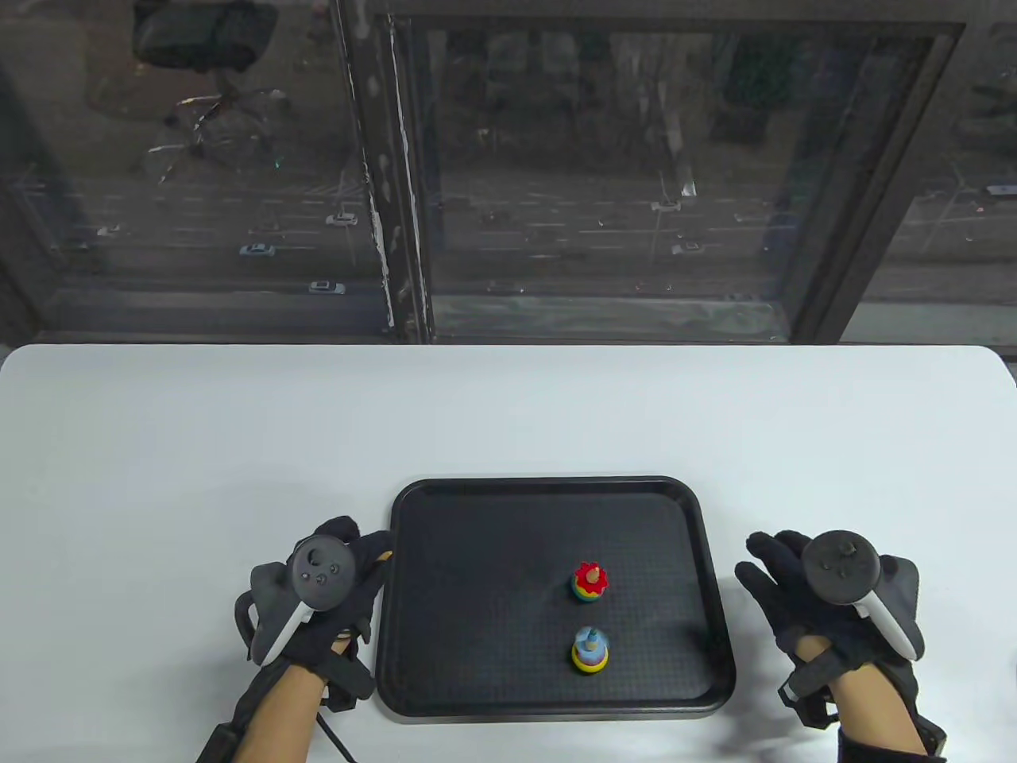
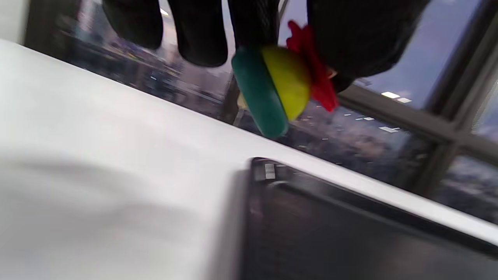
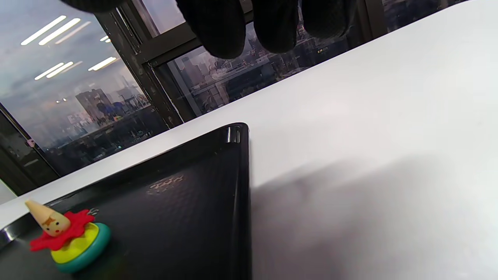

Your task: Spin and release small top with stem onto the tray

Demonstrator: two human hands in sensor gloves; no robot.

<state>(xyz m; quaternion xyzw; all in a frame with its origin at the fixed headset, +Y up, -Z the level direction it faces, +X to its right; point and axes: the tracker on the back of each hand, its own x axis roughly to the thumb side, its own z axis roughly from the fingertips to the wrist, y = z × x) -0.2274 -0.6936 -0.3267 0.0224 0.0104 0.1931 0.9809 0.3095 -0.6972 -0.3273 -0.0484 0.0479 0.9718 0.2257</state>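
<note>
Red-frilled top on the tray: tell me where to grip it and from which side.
Pinch the cone stem of the red-frilled top from above. It rests tilted on its disc edge on the tray, stem sticking up free; the discs lie too low.

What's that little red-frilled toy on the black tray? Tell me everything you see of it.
The red top is a small, wooden-looking spinning toy: a pale cone stem, a red frill, a yellow layer and a teal disc base. It rests tilted on the tray, beyond a blue top. No hand touches it.
</note>
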